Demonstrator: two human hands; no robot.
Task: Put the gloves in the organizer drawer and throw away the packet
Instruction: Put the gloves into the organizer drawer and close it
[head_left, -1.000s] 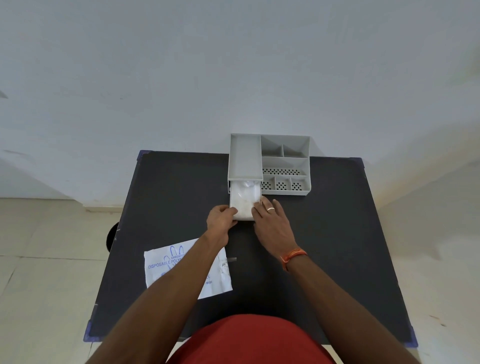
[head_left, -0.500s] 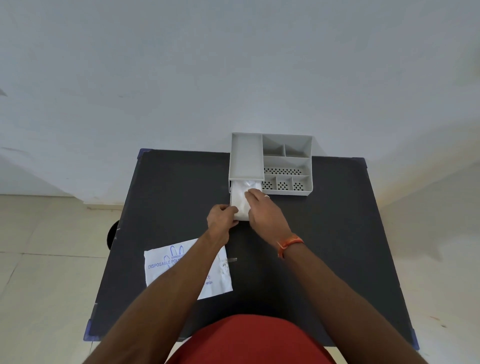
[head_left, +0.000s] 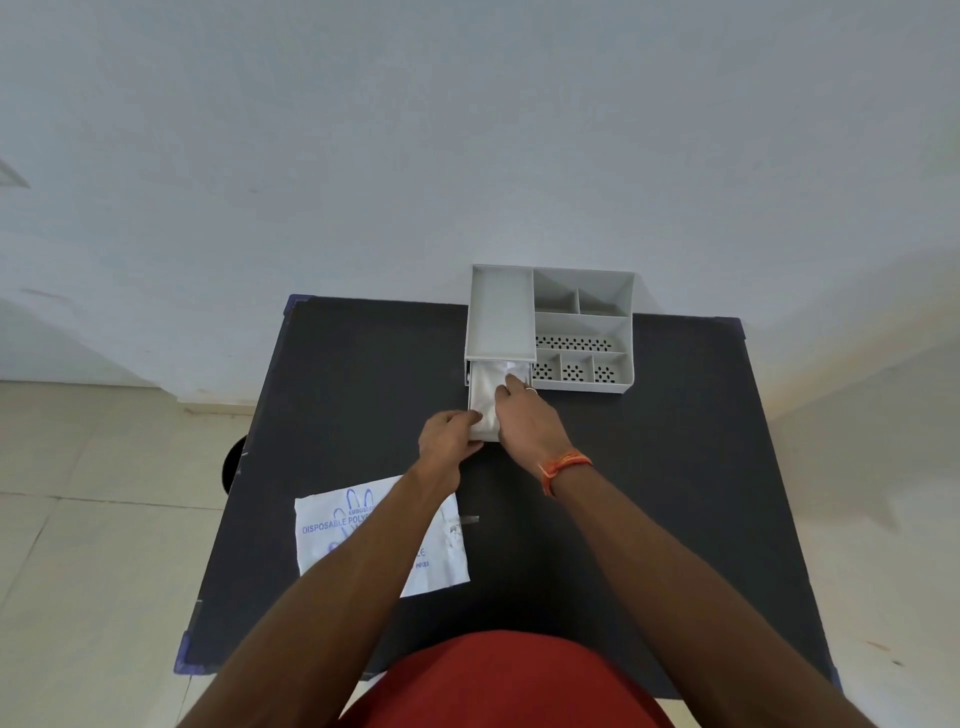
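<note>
A grey organizer (head_left: 501, 312) stands at the far edge of the black table, its white drawer (head_left: 474, 400) pulled out toward me. Clear plastic gloves (head_left: 488, 389) lie bunched inside the drawer. My left hand (head_left: 447, 434) grips the drawer's front left corner. My right hand (head_left: 524, 421) reaches into the drawer, fingers pressing down on the gloves and hiding the drawer's right side. The white packet (head_left: 332, 535) with blue print lies flat on the table near left, partly under my left forearm.
The black table (head_left: 675, 493) sits against a white wall. The organizer has open compartments (head_left: 582, 332) on its right side. A dark round object (head_left: 231, 462) shows on the floor beside the table's left edge. Tiled floor lies left and right.
My right hand has moved from the drawer's front right edge further into the drawer, onto the gloves. My left hand has stayed at the drawer's front corner.
</note>
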